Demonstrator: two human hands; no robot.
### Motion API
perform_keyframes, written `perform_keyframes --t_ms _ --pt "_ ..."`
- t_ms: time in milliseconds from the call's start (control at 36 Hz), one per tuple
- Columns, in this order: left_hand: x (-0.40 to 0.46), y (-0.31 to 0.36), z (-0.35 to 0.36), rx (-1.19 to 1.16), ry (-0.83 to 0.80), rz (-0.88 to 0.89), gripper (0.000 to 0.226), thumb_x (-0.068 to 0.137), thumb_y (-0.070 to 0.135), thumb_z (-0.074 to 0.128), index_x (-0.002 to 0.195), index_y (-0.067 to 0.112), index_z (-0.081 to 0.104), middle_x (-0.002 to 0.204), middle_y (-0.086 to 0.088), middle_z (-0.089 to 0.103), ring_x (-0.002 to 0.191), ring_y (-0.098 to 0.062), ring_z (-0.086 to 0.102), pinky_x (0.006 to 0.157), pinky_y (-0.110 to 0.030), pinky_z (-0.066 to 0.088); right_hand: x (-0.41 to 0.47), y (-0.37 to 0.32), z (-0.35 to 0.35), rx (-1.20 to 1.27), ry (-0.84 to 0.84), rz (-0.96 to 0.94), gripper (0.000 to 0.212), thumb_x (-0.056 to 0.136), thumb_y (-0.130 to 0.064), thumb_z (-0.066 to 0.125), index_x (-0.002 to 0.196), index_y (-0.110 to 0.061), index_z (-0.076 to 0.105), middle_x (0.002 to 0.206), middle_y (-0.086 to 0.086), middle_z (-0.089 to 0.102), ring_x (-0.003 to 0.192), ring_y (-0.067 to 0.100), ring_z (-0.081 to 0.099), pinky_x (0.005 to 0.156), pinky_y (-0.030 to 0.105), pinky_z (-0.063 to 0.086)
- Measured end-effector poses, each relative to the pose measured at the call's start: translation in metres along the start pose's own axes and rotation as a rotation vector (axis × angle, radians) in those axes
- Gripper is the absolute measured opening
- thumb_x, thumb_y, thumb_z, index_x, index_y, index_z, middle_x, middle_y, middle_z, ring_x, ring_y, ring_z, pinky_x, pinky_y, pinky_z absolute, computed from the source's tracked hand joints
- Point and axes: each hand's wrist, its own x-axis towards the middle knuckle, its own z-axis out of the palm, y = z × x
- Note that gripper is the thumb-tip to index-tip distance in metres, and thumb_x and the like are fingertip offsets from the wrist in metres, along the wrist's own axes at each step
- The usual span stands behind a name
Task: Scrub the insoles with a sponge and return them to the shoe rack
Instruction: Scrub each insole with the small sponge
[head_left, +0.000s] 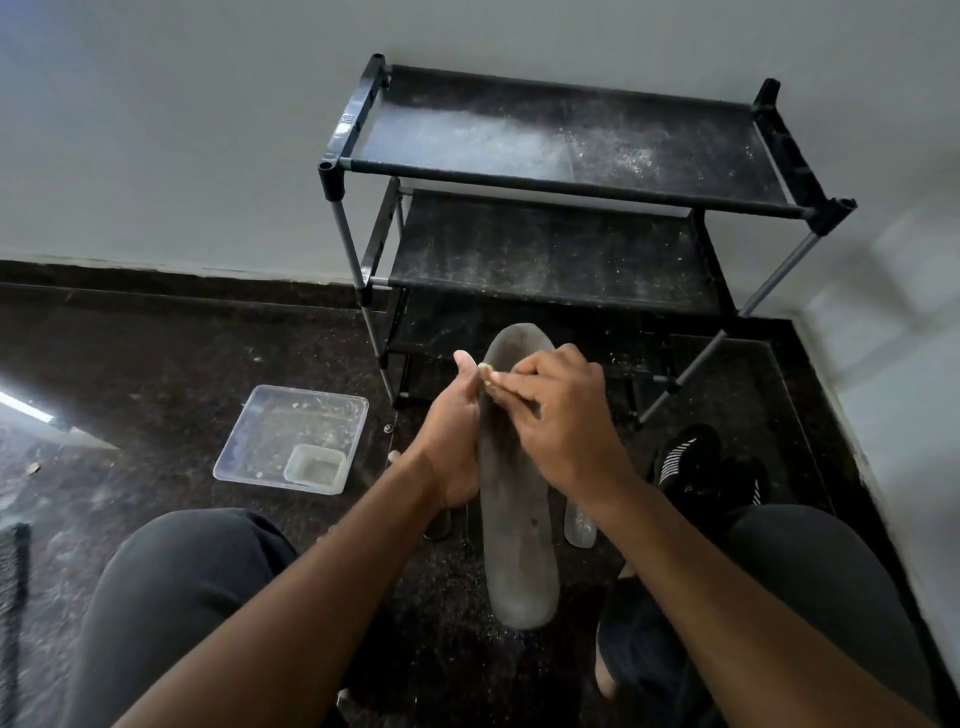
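1. Head view, item one: insole (514, 519), grey, long, held lengthwise between the knees, toe end pointing away toward the rack. It sits off the floor, presumably so its face stays open to scrubbing.
2. Left hand (452, 441): wrapped round the left edge of the insole near its middle, thumb up at the far end. Judged to be the bracing hand, steadying the insole against the rubbing pressure.
3. Right hand (561, 421): fingers curled and pinching a small pale sponge (487, 375), pressed onto the upper part of the insole just beside the left thumb. Most of the sponge is hidden under the fingers.
4. Shoe rack (566, 176): black, tiered, beyond both hands against the wall; its shelves look dusty and hold no insole. The return step is judged not yet done.
5. Clear tray (249, 441): on the floor left of the left hand, with a smaller tub (315, 468) in its near corner; contents cannot be told.
6. Black shoe (685, 457): on the floor to the right of the right hand.
7. Second pale insole (580, 525): partly visible under the right forearm, on the floor.
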Motion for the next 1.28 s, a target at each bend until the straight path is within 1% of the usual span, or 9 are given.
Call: perform_keyframes --t_ms 139,306,417,500,639,778,1000,1167,1278 --pt "0.001 0.009 -0.011 -0.053 0.036 0.026 0.101 0.096 0.079 0.014 0.15 0.0 0.046 0.152 -0.02 0.051 0.143 -0.032 0.048 0.125 -0.046 0.028 -0.006 -0.01 0.0 0.092 -0.219 -0.115 0.011 0.087 -0.032 0.073 0.089 -0.028 0.082 0.083 -0.014 0.068 0.094 0.013 0.055 0.082 0.04 0.036" --pt "-0.004 0.012 -0.006 -0.117 0.012 0.064 0.092 0.099 0.075 0.021 0.137 -0.001 0.059 0.132 -0.021 0.067 0.118 -0.031 0.068 0.098 -0.043 0.058 0.001 0.004 -0.024 0.13 -0.133 -0.069 0.013 0.088 -0.035 0.073 0.085 -0.025 0.08 0.079 -0.015 0.065 0.09 0.01 0.053 0.089 0.043 0.039" --pt "-0.007 0.005 -0.002 0.112 0.04 0.025 0.077 0.1 0.072 0.027 0.144 0.016 0.057 0.135 -0.017 0.066 0.115 -0.032 0.069 0.088 -0.047 0.057 0.012 0.019 -0.031 0.093 0.125 0.059 0.012 0.091 -0.023 0.076 0.101 -0.018 0.08 0.085 -0.008 0.065 0.086 0.012 0.054 0.077 0.038 0.049" --pt "-0.008 -0.003 0.005 0.176 -0.048 -0.06 0.077 0.099 0.073 0.032 0.146 0.017 0.055 0.129 -0.019 0.067 0.104 -0.029 0.07 0.08 -0.045 0.057 0.015 0.024 -0.028 0.043 0.125 0.057 0.016 0.091 -0.015 0.075 0.107 -0.012 0.079 0.087 -0.003 0.065 0.085 0.015 0.055 0.073 0.033 0.05" --pt "-0.009 0.0 0.008 0.104 -0.037 -0.015 0.073 0.102 0.068 0.027 0.141 0.015 0.059 0.119 -0.015 0.068 0.097 -0.023 0.067 0.079 -0.042 0.057 0.013 0.025 -0.022 -0.058 0.013 0.012 0.013 0.087 -0.012 0.077 0.1 -0.01 0.079 0.082 -0.004 0.059 0.082 0.015 0.051 0.069 0.037 0.051" --pt "-0.011 0.01 0.005 0.043 0.077 0.038 0.071 0.102 0.067 0.031 0.131 0.012 0.066 0.126 -0.015 0.071 0.105 -0.025 0.071 0.082 -0.044 0.062 0.011 0.023 -0.027 0.036 -0.142 0.062 0.009 0.084 -0.017 0.079 0.092 -0.019 0.082 0.077 -0.009 0.062 0.08 0.01 0.05 0.069 0.021 0.041" --pt "-0.015 0.005 0.014 0.189 0.09 0.054 0.063 0.104 0.058 0.033 0.136 0.012 0.061 0.123 -0.017 0.072 0.106 -0.028 0.072 0.076 -0.043 0.062 0.014 0.023 -0.021 -0.011 0.007 0.127 0.018 0.092 -0.022 0.073 0.105 -0.011 0.079 0.081 -0.004 0.061 0.083 0.01 0.049 0.07 0.007 0.037" --pt "-0.018 0.01 0.012 0.245 0.116 0.104 0.061 0.109 0.049 0.028 0.115 0.004 0.068 0.093 -0.014 0.079 0.076 -0.02 0.077 0.059 -0.028 0.061 0.007 0.02 -0.019 0.069 -0.226 0.113 0.008 0.085 -0.018 0.077 0.091 -0.015 0.082 0.08 -0.009 0.061 0.085 0.011 0.055 0.073 0.034 0.055" --pt "-0.016 0.011 0.011 0.28 0.162 0.105 0.061 0.109 0.05 0.029 0.124 0.004 0.067 0.112 -0.021 0.075 0.097 -0.029 0.075 0.082 -0.039 0.062 0.013 0.021 -0.026 0.155 -0.065 0.116 0.01 0.086 -0.026 0.08 0.094 -0.02 0.082 0.08 -0.009 0.065 0.081 0.007 0.057 0.07 0.019 0.046"
